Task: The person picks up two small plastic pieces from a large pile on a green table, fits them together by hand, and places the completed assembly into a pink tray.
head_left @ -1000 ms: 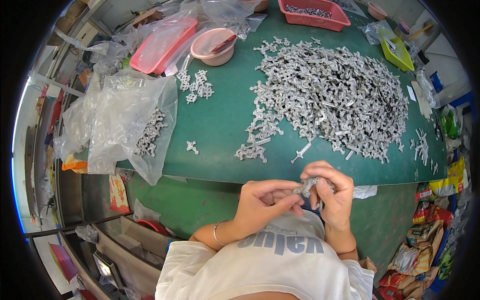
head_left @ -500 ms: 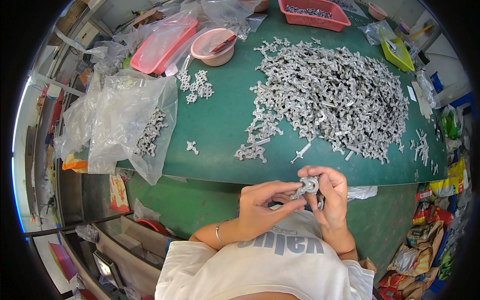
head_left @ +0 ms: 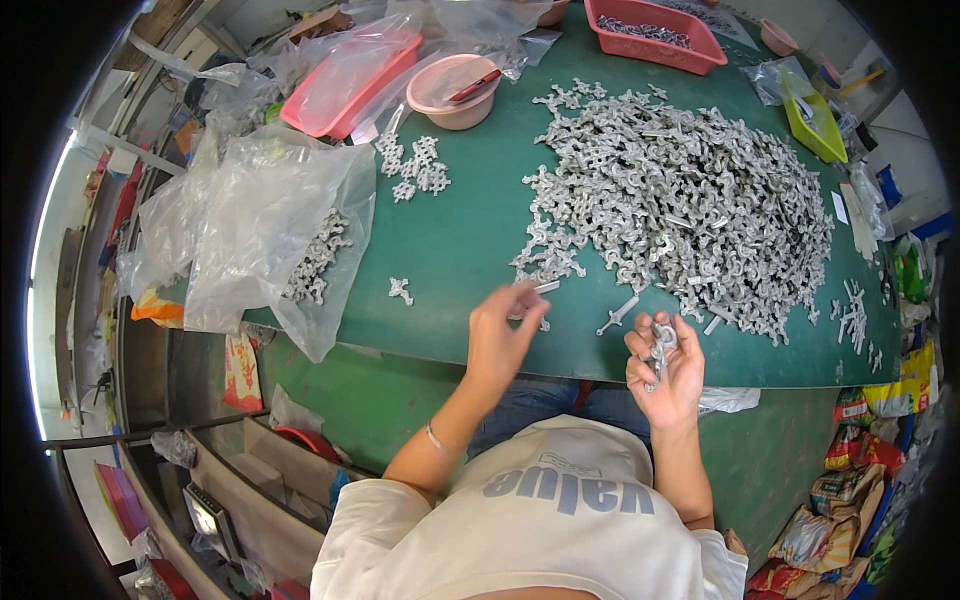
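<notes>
My right hand (head_left: 668,372) is raised at the table's front edge, its fingers curled around grey metal castings (head_left: 661,352) with curved, hook-like shapes. How many castings it holds is hard to make out. My left hand (head_left: 497,335) reaches over the front of the table, thumb and fingers apart and slightly blurred. Its fingertips are at a small cluster of loose castings (head_left: 550,262), partly covering the nearest ones. A large heap of the same castings (head_left: 700,205) spreads beyond my right hand. Between the hands lies a single rod-like metal piece (head_left: 618,315).
Left on the green table (head_left: 450,230) are a clear plastic bag (head_left: 250,220) with castings, a lone casting (head_left: 400,290) and another small group (head_left: 425,170). Farther back stand a pink bowl (head_left: 450,110), pink trays (head_left: 655,48) and a yellow-green tray (head_left: 818,130). Thin metal pieces (head_left: 852,315) lie far right.
My hands, together on the metal castings before, have parted. The left has moved forward to the cluster on the table; the right keeps castings in its curled fingers. The view has shifted slightly.
</notes>
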{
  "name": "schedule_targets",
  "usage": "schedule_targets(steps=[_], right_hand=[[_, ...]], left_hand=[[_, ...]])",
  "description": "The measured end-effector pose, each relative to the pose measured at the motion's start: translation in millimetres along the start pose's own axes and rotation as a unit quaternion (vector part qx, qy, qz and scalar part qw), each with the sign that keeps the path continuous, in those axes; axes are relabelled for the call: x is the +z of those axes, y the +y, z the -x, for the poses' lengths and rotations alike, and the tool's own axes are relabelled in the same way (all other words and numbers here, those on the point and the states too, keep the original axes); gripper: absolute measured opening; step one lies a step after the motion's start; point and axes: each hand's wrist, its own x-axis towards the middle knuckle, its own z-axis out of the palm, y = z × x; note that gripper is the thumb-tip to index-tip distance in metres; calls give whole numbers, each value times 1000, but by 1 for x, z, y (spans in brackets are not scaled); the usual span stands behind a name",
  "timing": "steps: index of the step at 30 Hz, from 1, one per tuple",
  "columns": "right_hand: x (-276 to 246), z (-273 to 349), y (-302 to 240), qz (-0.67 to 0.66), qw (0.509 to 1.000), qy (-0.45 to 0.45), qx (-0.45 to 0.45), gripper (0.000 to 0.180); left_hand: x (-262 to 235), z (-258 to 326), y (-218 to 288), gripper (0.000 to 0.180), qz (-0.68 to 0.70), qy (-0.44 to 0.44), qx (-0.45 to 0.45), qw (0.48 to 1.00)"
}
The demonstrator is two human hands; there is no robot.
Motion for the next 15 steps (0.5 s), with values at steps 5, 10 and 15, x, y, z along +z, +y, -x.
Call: schedule_targets(steps=[5, 10, 15], right_hand=[[-16, -10, 0, -8, 1000, -27, 0, 30], [-16, -9, -1, 161, 987, -3, -20, 18], [-20, -13, 4, 305, 950, -42, -60, 28]], left_hand=[[22, -38, -24, 19, -161, 64, 126, 977], [31, -45, -33, 16, -199, 62, 152, 966], [22, -34, -3, 10, 99, -19, -45, 994]])
